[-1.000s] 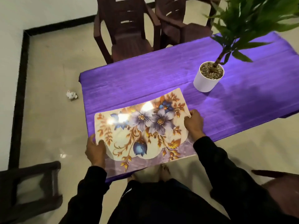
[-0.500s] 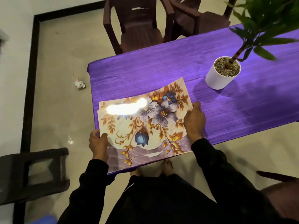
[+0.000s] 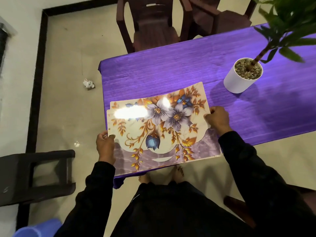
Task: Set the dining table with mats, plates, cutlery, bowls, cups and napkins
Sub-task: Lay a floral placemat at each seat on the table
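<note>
mats: glossy floral placemats, cream ground, lilac and blue flowers, gold-orange leaves, purple marbled band along the near edge; scalloped outline; at least two stacked, a second edge peeks out at the far-left corner; strong glare patch on the upper left
mat position: on the near-left corner of the worktop; near edge about level with the worktop's near edge; far-right corner curls up off the cloth
left hand: pinches the left edge of the mats near the near-left corner; thumb on top, fingers curled under
right hand: grips the right edge of the mats; fingers curled over the top, knuckles up
sleeves: black, both arms
worktop cover: purple cloth with a fine streaked weave; hangs over the near-left corner
plant pot: white, gravel-topped, green leafy stem; stands on the cloth to the right of the mats and further back, apart from them
chairs: two dark brown plastic ones at the far side; another dark one at the left on the floor; part of one at the lower right
floor: pale glossy tile with black border strip; crumpled paper just left of the worktop; blue object at the bottom left, cut off; bare feet below the worktop's near edge
</note>
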